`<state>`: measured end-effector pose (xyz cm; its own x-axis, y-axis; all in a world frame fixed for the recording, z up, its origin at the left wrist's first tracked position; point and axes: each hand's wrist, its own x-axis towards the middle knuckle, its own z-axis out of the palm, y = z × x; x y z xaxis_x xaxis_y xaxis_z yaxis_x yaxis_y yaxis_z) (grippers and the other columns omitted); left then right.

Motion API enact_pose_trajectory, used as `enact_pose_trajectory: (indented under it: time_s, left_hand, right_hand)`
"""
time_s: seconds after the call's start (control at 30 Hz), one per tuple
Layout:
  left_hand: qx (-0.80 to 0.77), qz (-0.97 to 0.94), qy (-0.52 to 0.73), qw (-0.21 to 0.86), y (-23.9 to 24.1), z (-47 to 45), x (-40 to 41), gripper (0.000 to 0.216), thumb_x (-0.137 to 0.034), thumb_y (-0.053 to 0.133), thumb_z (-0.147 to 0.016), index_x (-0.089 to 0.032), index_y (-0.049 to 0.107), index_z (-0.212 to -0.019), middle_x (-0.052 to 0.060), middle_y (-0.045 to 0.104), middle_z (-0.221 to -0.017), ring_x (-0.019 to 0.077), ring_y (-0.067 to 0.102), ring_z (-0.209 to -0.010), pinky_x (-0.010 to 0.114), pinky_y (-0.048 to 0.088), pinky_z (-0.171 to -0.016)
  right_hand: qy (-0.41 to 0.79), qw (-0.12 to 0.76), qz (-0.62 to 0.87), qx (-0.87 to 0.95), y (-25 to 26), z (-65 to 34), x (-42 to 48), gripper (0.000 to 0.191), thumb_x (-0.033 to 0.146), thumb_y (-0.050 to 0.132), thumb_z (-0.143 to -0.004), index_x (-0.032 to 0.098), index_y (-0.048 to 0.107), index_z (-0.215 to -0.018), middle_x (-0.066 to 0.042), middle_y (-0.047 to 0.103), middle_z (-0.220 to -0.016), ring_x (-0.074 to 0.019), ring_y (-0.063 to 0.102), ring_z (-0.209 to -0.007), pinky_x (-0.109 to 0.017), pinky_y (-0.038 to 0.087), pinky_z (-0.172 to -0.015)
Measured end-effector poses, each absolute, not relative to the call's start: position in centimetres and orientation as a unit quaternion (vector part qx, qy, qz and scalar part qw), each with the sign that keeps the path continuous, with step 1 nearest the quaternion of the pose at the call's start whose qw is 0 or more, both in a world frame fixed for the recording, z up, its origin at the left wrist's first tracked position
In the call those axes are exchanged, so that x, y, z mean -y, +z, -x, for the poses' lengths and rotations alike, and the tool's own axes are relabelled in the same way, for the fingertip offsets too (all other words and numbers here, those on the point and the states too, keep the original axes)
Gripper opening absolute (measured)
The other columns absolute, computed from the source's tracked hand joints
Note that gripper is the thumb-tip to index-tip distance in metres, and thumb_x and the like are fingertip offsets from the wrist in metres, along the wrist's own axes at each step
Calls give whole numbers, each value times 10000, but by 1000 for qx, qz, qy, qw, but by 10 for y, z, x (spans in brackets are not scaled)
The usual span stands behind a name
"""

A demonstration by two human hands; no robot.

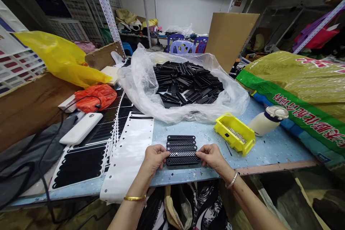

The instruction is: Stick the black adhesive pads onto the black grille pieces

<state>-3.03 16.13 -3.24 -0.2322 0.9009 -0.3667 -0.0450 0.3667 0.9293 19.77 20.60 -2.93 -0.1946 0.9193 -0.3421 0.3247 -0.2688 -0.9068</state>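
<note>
Several black plastic strips (182, 143) with a lattice pattern lie side by side in a small stack near the front of the table. At the left end of the lower strips, my left hand (155, 156) pinches a black plastic strip (182, 154) between thumb and finger. The opposite end of that strip is in the closed fingers of my right hand (211, 156). Beyond my hands, a large clear plastic bag (229, 102) lies open, with a heap of similar black strips (188, 81) inside. A yellow bin (249, 147) of small metal pieces (236, 134) stands right of my right hand.
A white-lidded bottle (265, 122) and a big printed sack (296, 90) are at the right. White sheets (129, 151) and black adhesive strips (81, 163) cover the left side, alongside a white power bank (81, 128), a cable and a red bag (95, 97).
</note>
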Motion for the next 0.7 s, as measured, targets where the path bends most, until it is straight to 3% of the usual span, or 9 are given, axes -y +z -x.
enact_pose_trajectory:
  time_s: [0.3,0.47,0.53,0.6,0.7]
  left_hand:
    - [-655,-366,414,515,-29,32,-163,247,-366,648,-538,-201,474,-480,-23,528,-347,113,450,-239,187,163,-293]
    - [-699,-427,414,397,-25,29,-154,201,-314,665,-614,-195,554,-496,-56,485,-347,108,453,-312,217,292,-377]
    - [-703,-504,401,302,-24,26,-148,113,-297,657,-673,-195,687,-635,-39,558,-419,126,526,-423,229,377,-482]
    - [-691,-580,361,236,-25,20,-145,158,-297,633,-737,-214,753,-796,5,676,-567,158,606,-553,249,427,-589]
    - [-679,-640,294,208,-26,13,-146,189,-290,586,-798,-240,767,-816,55,749,-747,202,671,-700,270,446,-661]
  right_hand:
    - [549,285,563,547,-28,-196,-203,274,413,683,-551,161,591,-496,23,517,-374,-94,460,-310,-194,310,-318]
    - [526,305,583,538,-27,-209,-201,344,496,680,-598,155,640,-584,-12,581,-439,-115,491,-350,-215,338,-349]
    - [511,315,583,547,-30,-213,-197,340,495,686,-601,156,654,-615,-8,579,-453,-120,483,-356,-232,355,-366]
    - [483,317,578,576,-35,-216,-188,311,470,674,-626,159,667,-637,4,552,-444,-121,464,-357,-245,360,-379]
    - [405,313,569,643,-38,-223,-177,263,413,624,-695,161,697,-683,-1,546,-442,-139,478,-384,-259,377,-408]
